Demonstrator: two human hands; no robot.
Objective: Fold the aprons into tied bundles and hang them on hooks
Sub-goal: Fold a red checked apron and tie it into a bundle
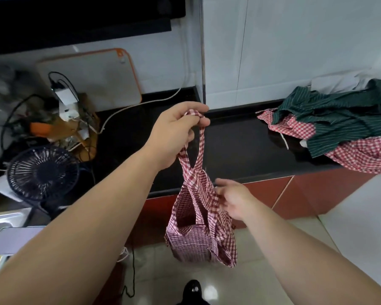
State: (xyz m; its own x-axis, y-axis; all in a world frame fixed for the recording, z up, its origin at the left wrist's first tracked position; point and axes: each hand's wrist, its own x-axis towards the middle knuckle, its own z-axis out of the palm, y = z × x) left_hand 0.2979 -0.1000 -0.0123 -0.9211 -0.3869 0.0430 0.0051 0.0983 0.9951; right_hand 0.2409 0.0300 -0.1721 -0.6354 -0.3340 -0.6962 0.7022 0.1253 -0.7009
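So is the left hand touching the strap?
Touching. The head view shows the left hand pinching the strap at its top loop, with the bundle hanging below.
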